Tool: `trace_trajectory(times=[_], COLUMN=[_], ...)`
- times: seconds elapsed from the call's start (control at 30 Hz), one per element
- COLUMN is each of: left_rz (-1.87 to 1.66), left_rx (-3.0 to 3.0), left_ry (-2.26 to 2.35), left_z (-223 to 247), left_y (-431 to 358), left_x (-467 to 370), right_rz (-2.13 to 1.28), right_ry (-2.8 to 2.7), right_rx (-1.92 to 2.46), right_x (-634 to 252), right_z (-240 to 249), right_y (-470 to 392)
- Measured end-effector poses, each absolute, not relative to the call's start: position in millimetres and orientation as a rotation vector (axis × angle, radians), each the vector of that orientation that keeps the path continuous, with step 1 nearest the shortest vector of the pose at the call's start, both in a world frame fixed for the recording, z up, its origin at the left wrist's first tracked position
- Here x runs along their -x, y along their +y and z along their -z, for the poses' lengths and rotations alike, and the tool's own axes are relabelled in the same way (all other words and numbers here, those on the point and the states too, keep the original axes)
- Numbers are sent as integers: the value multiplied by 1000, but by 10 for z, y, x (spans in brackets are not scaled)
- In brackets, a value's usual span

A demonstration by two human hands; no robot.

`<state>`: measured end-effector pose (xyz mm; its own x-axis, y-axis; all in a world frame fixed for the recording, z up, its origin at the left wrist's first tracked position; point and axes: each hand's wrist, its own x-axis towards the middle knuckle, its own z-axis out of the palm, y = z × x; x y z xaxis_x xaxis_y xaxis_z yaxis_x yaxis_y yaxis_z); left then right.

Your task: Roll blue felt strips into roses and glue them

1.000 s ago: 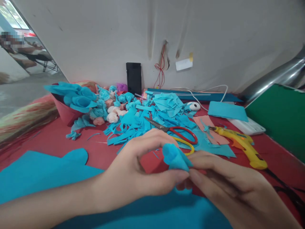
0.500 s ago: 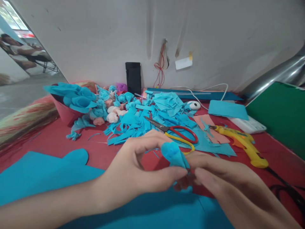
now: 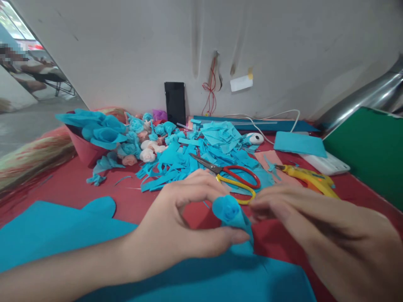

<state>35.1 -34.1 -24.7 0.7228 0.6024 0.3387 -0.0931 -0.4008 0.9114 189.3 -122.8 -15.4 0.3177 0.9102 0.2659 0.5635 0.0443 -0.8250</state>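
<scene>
From my remote post I see the left hand (image 3: 179, 226) pinching one blue rolled flower (image 3: 231, 209), thumb across its near side, fingers curled behind. The flower leans slightly between the two hands, spiral centre uppermost, above a blue sheet (image 3: 40, 235). The right hand (image 3: 327, 230) has its thumb and fingers drawn together just beside the flower's right edge; I cannot tell whether they pinch any of its paper. I judge the step in hand to be wrapping or shaping the outer layer. In my view, the next move calls for a steady left pinch while the right fingertips work the edge, without crushing the spiral.

Counts, placed by the hands: one pair of scissors (image 3: 218, 169), just beyond the flower, between the hands; one glue gun (image 3: 304, 174), beyond the right hand and partly hidden by it; one phone (image 3: 175, 102), upright, well beyond the left hand; one red cone (image 3: 86, 147), beyond the left hand and to its left, bearing several blue blooms (image 3: 105, 133). Also beyond the left hand lie loose flower heads (image 3: 147, 155) and blue scraps (image 3: 220, 134), both too heaped for me to count.
</scene>
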Motion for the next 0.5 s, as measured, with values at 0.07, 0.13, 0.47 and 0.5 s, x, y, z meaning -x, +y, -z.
trace_trajectory(times=[0.07,0.13,0.47,0.5], left_rz=[-824,-848,-843,-840], left_rx=[-1828,-1805,-1747,-1737], left_ry=[399,401,455,463], left_z=[248,249,274,274], left_y=[-341,-344,-297,-295], left_x=[-361,-368,-349,-346], right_rz=[-466,-507,-1360,-1312], right_ry=[-1302,-1224,-969,-1047], right_rx=[1635,1629,1142,1233], right_x=[-1948,-2006,-2225,-2227], right_z=[157,159,-21,-9], right_y=[-1224,-1217,-1163,-1169])
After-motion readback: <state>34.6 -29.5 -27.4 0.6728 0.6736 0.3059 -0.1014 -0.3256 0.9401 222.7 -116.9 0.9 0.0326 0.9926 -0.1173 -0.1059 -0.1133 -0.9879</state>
